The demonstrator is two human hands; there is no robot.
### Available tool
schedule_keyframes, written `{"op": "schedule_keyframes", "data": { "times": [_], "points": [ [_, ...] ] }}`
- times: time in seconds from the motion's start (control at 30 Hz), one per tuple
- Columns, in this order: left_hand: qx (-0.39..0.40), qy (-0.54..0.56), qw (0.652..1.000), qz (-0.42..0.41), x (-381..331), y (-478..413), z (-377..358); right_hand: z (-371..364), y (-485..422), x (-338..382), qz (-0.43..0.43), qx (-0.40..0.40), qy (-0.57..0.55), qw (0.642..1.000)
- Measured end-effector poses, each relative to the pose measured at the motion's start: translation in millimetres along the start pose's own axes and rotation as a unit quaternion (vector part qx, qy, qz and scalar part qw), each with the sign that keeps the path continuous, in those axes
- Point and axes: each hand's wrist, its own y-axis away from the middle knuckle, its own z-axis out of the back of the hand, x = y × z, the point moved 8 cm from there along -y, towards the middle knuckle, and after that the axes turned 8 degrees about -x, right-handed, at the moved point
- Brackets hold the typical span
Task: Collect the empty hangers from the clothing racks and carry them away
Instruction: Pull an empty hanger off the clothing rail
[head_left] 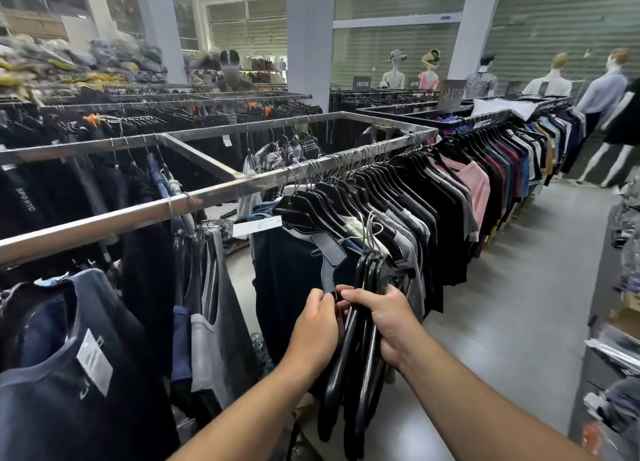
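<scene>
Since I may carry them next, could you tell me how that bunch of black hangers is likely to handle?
The bunch of black hangers looks rigid, so it should not flop. Their glossy arms may slide against each other in the right hand. The wire hooks splay loosely and could snag nearby clothes.

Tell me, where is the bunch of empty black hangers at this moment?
In the head view, the bunch of black hangers is low and centre, gripped by the right hand, with the left hand at its left, before the metal rail.

Right hand (384,322) clenched, left hand (315,325) pinching beside it.
</scene>
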Motion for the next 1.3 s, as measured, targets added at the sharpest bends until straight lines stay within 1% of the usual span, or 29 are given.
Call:
{"op": "schedule_keyframes", "data": {
  "times": [0.17,0.4,0.47,0.53,0.57,0.63,0.7,0.77,0.83,0.93,1.0,1.07,1.1,1.17,1.2,1.23,1.3],
  "points": [
    [-0.003,0.012,1.000,-0.023,2,-9,4,-6,-4,-2,0.012,-0.022,0.005,1.000],
    [0.036,-0.012,0.997,-0.060,11,-10,7,-11,-9,-9,0.017,-0.052,0.102,0.993],
    [0.061,-0.022,0.996,-0.055,16,-13,7,-11,-10,-9,0.021,-0.062,0.126,0.990],
    [0.068,-0.048,0.996,-0.042,20,-29,11,-12,-9,-9,0.028,-0.065,0.136,0.988],
    [0.062,-0.044,0.997,-0.016,21,-43,15,-12,-9,-10,0.031,-0.067,0.139,0.988],
    [0.046,0.027,0.995,0.089,26,-78,25,-11,-9,-12,0.034,-0.076,0.149,0.985],
    [0.047,0.134,0.971,0.192,26,-113,32,-12,-7,-15,0.035,-0.083,0.159,0.983],
    [0.041,0.228,0.941,0.247,18,-143,37,-11,-5,-17,0.034,-0.085,0.161,0.983],
    [-0.002,0.261,0.929,0.261,16,-173,44,-11,-4,-17,0.035,-0.089,0.163,0.982],
    [-0.051,0.262,0.930,0.252,19,-211,53,-11,-2,-17,0.040,-0.091,0.166,0.981],
    [-0.089,0.251,0.936,0.228,18,-224,63,-13,0,-17,0.042,-0.084,0.168,0.981],
    [-0.136,0.199,0.955,0.172,12,-232,77,-14,2,-17,0.044,-0.082,0.172,0.981],
    [-0.147,0.164,0.966,0.134,6,-234,81,-15,3,-17,0.044,-0.083,0.175,0.980],
    [-0.138,0.117,0.981,0.072,-5,-237,81,-15,4,-19,0.044,-0.085,0.180,0.979],
    [-0.128,0.115,0.983,0.056,-8,-239,80,-16,4,-19,0.044,-0.085,0.182,0.979],
    [-0.122,0.119,0.984,0.053,-10,-240,79,-17,5,-19,0.043,-0.084,0.184,0.978],
    [-0.125,0.133,0.981,0.070,-11,-244,80,-17,7,-19,0.044,-0.081,0.188,0.978]
  ]
}}
